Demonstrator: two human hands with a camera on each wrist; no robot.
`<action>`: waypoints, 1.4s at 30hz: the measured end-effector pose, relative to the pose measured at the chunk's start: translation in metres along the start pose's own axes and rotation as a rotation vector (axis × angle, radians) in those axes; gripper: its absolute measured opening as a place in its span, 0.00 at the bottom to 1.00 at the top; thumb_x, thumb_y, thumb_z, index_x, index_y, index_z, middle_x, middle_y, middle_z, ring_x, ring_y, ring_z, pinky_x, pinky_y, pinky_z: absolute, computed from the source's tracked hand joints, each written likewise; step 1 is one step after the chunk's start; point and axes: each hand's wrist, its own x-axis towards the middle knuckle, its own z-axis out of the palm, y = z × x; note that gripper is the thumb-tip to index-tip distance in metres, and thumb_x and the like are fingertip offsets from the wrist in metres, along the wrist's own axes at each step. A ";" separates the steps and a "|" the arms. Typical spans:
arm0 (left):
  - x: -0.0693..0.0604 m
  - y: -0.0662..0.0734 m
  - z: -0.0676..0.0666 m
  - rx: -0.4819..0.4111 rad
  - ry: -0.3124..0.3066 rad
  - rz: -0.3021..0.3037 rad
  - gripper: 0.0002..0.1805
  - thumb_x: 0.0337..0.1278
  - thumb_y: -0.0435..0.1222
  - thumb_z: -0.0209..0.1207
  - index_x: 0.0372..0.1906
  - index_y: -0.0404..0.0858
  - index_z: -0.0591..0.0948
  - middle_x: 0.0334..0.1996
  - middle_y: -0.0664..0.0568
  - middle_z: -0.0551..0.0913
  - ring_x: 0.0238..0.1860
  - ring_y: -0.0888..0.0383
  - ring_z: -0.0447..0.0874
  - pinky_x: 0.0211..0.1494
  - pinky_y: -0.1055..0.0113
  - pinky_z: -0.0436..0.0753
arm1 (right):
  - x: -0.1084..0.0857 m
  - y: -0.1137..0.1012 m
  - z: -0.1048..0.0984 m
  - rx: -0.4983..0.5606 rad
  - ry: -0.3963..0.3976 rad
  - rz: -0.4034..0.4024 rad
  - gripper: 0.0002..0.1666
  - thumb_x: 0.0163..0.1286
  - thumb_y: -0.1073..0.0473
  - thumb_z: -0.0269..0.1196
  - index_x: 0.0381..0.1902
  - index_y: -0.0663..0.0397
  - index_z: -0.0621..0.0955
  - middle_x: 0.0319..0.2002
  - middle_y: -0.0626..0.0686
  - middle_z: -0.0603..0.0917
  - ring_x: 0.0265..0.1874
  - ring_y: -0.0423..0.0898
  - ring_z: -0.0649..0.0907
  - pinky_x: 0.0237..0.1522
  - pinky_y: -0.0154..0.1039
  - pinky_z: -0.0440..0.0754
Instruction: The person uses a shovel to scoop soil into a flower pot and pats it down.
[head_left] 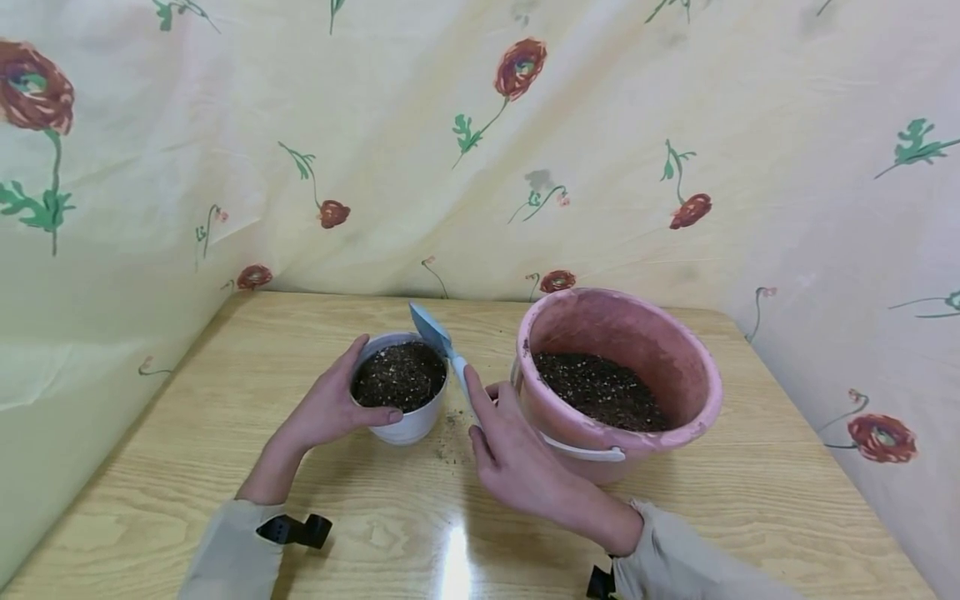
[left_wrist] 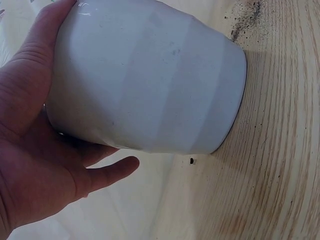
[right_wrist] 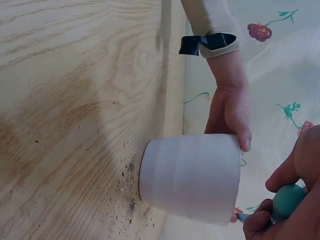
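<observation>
Right hand (head_left: 517, 458) gripping a trowel (head_left: 435, 332), left hand (head_left: 330, 404) round a pot (head_left: 408, 427).
The right hand's fingers close about the handle, forefinger laid along it; the left is part-spread, thumb and fingers curved round the pot near its rim. The blade sits at that rim, so a knock, with a loose left-hand hold, could tip the pot; its soil (head_left: 397, 377), nearly at the top, might then spill onto the table (head_left: 375, 542) beside the crumbs (head_left: 452, 433). The trowel points away from the right hand; the pot stands within the left hand's curve, the bucket (head_left: 622, 321) off to the right.
</observation>
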 end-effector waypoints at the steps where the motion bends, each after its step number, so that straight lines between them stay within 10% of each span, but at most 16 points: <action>1: 0.000 0.000 0.000 0.000 0.000 0.002 0.69 0.35 0.53 0.76 0.77 0.36 0.44 0.72 0.35 0.54 0.70 0.37 0.56 0.68 0.40 0.60 | 0.000 0.000 0.000 -0.005 -0.010 0.003 0.49 0.60 0.75 0.58 0.75 0.63 0.49 0.38 0.60 0.69 0.39 0.47 0.72 0.35 0.37 0.75; 19: 0.004 0.004 0.001 -0.013 0.002 0.044 0.67 0.35 0.50 0.77 0.76 0.35 0.46 0.71 0.36 0.57 0.69 0.38 0.58 0.67 0.40 0.62 | 0.002 -0.020 0.003 0.125 -0.334 0.183 0.42 0.66 0.71 0.52 0.76 0.59 0.51 0.46 0.60 0.70 0.30 0.40 0.71 0.30 0.30 0.74; 42: -0.001 -0.003 -0.003 0.056 0.017 0.069 0.71 0.35 0.50 0.77 0.76 0.32 0.41 0.73 0.34 0.53 0.70 0.37 0.56 0.69 0.41 0.59 | -0.001 -0.018 -0.043 0.170 0.002 0.054 0.43 0.65 0.74 0.56 0.75 0.60 0.54 0.41 0.54 0.69 0.35 0.39 0.67 0.35 0.32 0.71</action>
